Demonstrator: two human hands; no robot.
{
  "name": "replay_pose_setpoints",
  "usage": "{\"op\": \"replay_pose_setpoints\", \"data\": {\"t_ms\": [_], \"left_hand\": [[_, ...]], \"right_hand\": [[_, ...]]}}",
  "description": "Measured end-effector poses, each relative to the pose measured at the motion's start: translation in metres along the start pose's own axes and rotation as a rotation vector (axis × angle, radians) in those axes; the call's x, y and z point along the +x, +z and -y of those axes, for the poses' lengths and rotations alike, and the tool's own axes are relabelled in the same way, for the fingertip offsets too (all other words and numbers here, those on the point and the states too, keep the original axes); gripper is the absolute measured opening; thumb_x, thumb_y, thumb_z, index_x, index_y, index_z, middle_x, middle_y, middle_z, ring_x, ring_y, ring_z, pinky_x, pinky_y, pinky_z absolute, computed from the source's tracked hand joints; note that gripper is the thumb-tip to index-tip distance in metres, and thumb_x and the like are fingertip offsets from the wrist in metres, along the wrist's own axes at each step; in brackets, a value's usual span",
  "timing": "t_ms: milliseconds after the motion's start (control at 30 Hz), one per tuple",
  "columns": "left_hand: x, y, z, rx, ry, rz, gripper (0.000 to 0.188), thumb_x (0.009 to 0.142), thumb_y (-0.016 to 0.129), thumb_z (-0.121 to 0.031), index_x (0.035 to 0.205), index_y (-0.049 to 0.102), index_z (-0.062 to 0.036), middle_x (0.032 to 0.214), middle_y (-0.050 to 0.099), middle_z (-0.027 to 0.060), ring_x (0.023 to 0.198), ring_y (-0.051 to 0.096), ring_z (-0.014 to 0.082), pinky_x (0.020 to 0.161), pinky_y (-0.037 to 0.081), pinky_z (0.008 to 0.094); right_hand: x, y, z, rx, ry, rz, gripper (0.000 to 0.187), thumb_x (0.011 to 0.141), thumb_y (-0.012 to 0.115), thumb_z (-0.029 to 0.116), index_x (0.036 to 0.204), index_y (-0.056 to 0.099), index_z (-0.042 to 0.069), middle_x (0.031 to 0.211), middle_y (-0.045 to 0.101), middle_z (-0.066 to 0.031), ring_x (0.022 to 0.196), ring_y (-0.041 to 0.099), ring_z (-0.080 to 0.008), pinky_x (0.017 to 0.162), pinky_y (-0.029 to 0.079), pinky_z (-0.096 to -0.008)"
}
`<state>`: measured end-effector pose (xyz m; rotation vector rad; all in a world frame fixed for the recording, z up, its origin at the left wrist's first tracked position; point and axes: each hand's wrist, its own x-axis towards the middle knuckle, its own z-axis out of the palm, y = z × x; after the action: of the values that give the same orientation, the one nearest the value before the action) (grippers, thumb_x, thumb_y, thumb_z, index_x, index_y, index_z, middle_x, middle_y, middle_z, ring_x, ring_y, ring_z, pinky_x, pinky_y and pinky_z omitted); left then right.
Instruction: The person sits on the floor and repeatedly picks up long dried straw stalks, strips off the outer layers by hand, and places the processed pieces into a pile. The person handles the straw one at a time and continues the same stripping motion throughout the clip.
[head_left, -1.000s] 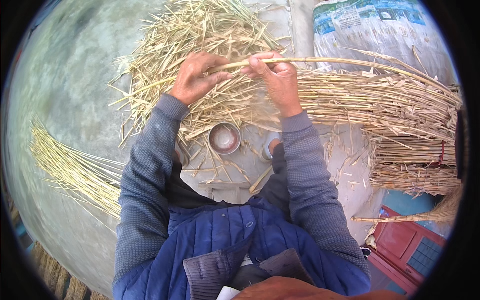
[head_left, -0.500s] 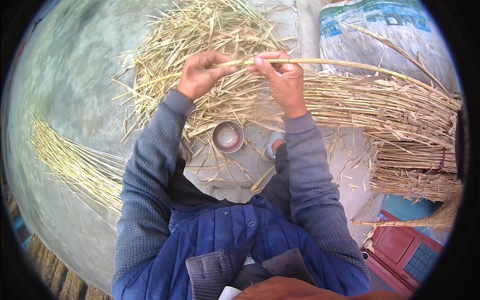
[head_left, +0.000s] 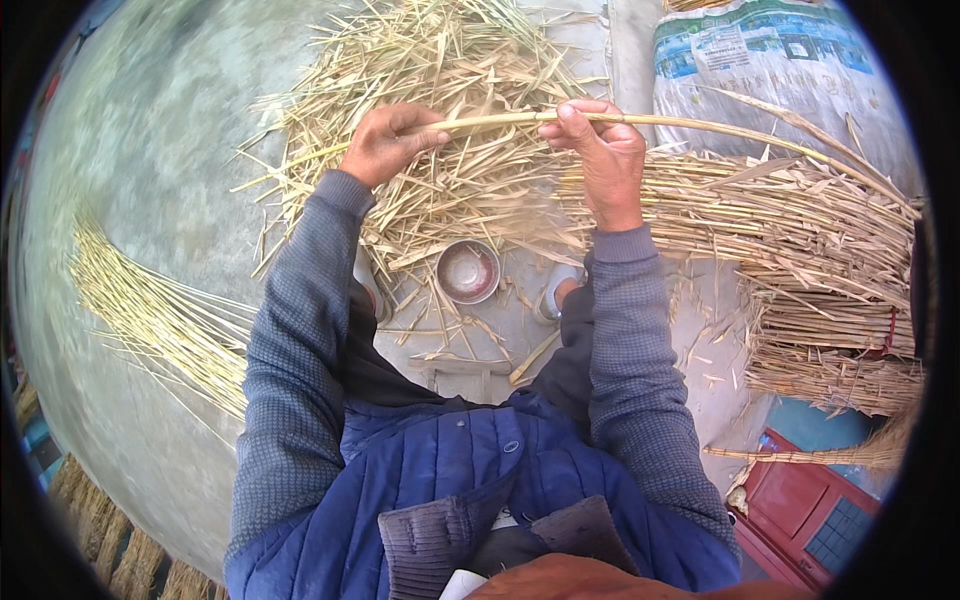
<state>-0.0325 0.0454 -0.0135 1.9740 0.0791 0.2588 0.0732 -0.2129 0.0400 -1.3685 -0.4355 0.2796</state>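
Note:
A long pale yellow reed stalk (head_left: 495, 120) runs sideways in front of me, bending down toward the far right. My left hand (head_left: 392, 143) is closed around it on the left, its fingers curled over the stalk. Farther along it, my right hand (head_left: 603, 150) pinches the stalk between thumb and fingers. A stretch of bare stalk shows between the hands. Below them lies a heap of dry leaf husks and straw (head_left: 450, 70). To the right of my right hand spreads a thick pile of uncut-looking stalks (head_left: 740, 205) with dry leaves on them.
A small metal bowl (head_left: 468, 272) stands on the concrete between my feet. At the left lies a fan of slim, clean stalks (head_left: 160, 315). A filled white and blue sack (head_left: 780, 70) rests at the far right. A red wooden piece (head_left: 800, 500) and a broom (head_left: 850, 455) are at the lower right.
My hands have moved apart along the stalk: the left slid left, the right slid right. The loose leaf bit between them is gone from the stalk.

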Motion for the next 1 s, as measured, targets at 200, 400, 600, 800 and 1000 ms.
{"op": "replay_pose_setpoints", "data": {"t_ms": [200,400,600,800,1000], "left_hand": [[-0.002,0.004,0.008,-0.369,-0.155,-0.047,0.022,0.084,0.082,-0.014,0.099,0.075,-0.0007,0.089,0.075,0.0047,0.08,0.067,0.0104,0.074,0.054,0.0241],[0.003,-0.02,0.009,-0.559,-0.2,-0.247,0.018,0.088,0.079,-0.018,0.096,0.072,-0.0035,0.081,0.074,0.0044,0.071,0.066,0.0094,0.067,0.053,0.0219],[0.006,-0.046,0.026,-0.151,-0.127,-0.456,0.023,0.089,0.077,-0.024,0.102,0.069,-0.006,0.085,0.073,0.0055,0.067,0.059,0.0126,0.064,0.046,0.0263],[0.011,0.006,-0.014,0.513,0.414,-0.156,0.036,0.087,0.074,-0.039,0.105,0.073,-0.007,0.098,0.072,0.0083,0.095,0.062,0.0241,0.084,0.042,0.0374],[0.009,-0.01,-0.009,0.635,0.199,0.0,0.016,0.083,0.076,-0.025,0.081,0.068,-0.0116,0.072,0.067,0.0047,0.072,0.063,0.0239,0.077,0.04,0.0391]], "right_hand": [[0.001,0.004,0.006,-0.003,-0.011,0.026,0.023,0.094,0.073,0.015,0.106,0.065,-0.003,0.088,0.072,-0.0123,0.078,0.073,-0.0176,0.069,0.059,-0.0261],[0.005,-0.009,0.001,-0.027,0.026,0.066,0.023,0.094,0.073,0.016,0.106,0.065,-0.002,0.089,0.072,-0.0113,0.081,0.073,-0.0183,0.072,0.06,-0.0266],[0.002,-0.021,-0.006,-0.047,0.096,0.021,0.021,0.094,0.071,0.015,0.105,0.066,-0.002,0.091,0.072,-0.0117,0.085,0.074,-0.0192,0.076,0.06,-0.0273],[-0.003,0.019,-0.03,-0.028,0.075,0.138,0.021,0.096,0.069,0.018,0.105,0.068,-0.001,0.091,0.073,-0.0107,0.084,0.073,-0.0161,0.074,0.059,-0.0265],[0.004,0.005,-0.013,-0.04,0.072,0.046,0.023,0.097,0.068,0.018,0.108,0.067,-0.002,0.093,0.072,-0.0104,0.084,0.072,-0.0155,0.071,0.058,-0.0256]]}}
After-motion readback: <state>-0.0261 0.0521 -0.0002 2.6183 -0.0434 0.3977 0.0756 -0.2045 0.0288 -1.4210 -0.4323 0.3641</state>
